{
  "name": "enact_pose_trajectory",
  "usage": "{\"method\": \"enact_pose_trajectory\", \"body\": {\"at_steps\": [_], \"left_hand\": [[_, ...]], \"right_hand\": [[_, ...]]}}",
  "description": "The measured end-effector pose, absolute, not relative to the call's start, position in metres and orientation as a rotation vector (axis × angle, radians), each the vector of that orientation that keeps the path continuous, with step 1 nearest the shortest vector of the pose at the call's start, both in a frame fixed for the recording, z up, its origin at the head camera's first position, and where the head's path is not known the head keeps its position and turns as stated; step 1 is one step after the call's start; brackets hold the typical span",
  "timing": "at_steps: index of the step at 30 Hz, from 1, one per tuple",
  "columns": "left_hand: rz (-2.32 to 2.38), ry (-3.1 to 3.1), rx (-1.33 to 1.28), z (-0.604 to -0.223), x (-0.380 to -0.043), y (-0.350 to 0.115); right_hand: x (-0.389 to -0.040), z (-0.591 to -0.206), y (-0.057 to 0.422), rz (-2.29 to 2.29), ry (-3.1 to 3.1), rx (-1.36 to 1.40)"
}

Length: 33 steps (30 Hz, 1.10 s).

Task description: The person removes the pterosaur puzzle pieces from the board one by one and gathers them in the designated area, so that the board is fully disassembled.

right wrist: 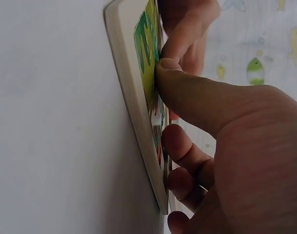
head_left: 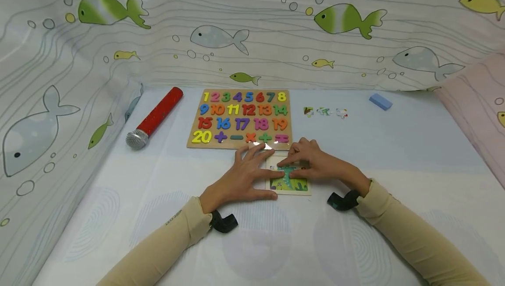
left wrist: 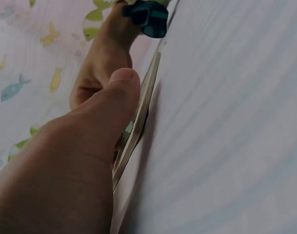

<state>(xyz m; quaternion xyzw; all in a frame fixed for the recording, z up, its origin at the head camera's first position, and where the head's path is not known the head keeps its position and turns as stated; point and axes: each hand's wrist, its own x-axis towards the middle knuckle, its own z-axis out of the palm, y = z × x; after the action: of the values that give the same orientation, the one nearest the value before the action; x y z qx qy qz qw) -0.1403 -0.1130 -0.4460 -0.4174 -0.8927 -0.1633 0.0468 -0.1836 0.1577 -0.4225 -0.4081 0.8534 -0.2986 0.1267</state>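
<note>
A small wooden-framed jigsaw puzzle (head_left: 289, 192) with a green and teal picture lies between the two hands. My left hand (head_left: 252, 176) lies over its left side, fingers spread, with the forefinger touching the picture. In the left wrist view the left thumb (left wrist: 124, 83) is beside the frame's edge. My right hand (head_left: 311, 159) is bent over the upper right of the puzzle. Its thumb and forefinger hold a teal puzzle piece (head_left: 287, 170) at the picture's upper part, largely covered by the fingers. In the right wrist view the right thumb (right wrist: 187, 85) meets the picture surface.
Behind the hands lies a wooden number board (head_left: 240, 117) with coloured numerals and signs. Several loose puzzle pieces (head_left: 325, 111) lie to its right, with a blue block (head_left: 380, 101) farther right. A red microphone (head_left: 159, 113) is at the left. Fish-patterned cloth (head_left: 276, 58) stands behind.
</note>
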Motion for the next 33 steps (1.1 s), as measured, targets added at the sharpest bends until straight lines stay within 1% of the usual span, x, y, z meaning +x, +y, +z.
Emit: {"method": "enact_pose_trajectory", "body": {"at_steps": [5,11,17,27,33], "left_hand": [[-0.505,-2.688,-1.23,-0.444,-0.142,-0.113],[-0.51,-2.634,-1.106,-0.441,-0.144,-0.113],[-0.436,-2.716,-1.002,-0.442,-0.144,-0.113],[-0.415,-2.837,-0.996,-0.442,-0.143,-0.114],[-0.423,-2.849,-0.999,-0.443,-0.143,-0.114]], "right_hand": [[-0.183,-0.422,0.159,-0.883,2.476,-1.196],[-0.182,-0.423,0.157,-0.892,2.501,-1.158],[-0.178,-0.426,0.152,-0.917,2.554,-1.155],[-0.173,-0.431,0.147,-0.964,2.597,-1.136],[-0.168,-0.434,0.143,-1.015,2.64,-1.079]]}}
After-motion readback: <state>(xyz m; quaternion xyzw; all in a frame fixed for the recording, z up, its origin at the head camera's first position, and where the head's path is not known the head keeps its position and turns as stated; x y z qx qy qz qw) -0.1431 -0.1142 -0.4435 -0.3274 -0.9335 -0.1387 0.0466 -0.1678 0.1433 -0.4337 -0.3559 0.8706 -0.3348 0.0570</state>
